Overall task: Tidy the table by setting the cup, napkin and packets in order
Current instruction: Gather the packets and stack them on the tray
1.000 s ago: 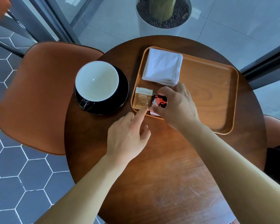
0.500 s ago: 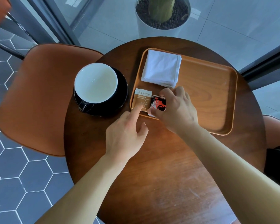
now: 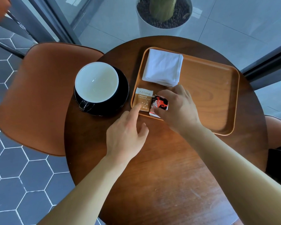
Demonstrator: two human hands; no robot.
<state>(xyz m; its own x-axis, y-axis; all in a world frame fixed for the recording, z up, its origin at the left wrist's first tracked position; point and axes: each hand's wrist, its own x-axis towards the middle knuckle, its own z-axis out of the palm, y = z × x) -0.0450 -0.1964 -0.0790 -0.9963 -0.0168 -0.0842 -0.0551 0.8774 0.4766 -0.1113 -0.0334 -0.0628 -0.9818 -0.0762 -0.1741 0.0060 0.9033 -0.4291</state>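
**Desk:** What are the two hands doing?

**Photographer:** The left hand [image 3: 125,138] reaches in from the near edge of the round wooden table [image 3: 169,176]. Its index finger is stretched out straight, with the tip pressing on the brown sugar packet [image 3: 143,99]. The other fingers are loosely bent and hold nothing. The right hand [image 3: 177,109] pinches the red-and-black packet [image 3: 160,103], thumb on the near side and fingers curled over the far side.

**Desk:** And where do the packets lie?

**Photographer:** Both are in the near-left corner of the wooden tray [image 3: 217,98]. The brown one lies flat on the tray floor. The red one is just beside it on the right, and its near end rides over the tray's rim. I cannot tell whether the two packets touch.

**Desk:** The napkin and the cup?

**Photographer:** The white napkin [image 3: 163,66] lies folded in the tray's far-left corner, just beyond the right hand's knuckles. The cup [image 3: 96,82], white inside and with nothing in it, stands upright on a black saucer [image 3: 122,98]. The saucer sits on the table left of the tray and close to it, with the cup's handle turned toward the near side.

**Desk:** Anything round the table?

**Photographer:** A brown chair [image 3: 44,98] stands to the left on grey hexagonal floor tiles [image 3: 15,176]. A white planter [image 3: 143,28] topped with dark pebbles stands beyond the far edge.
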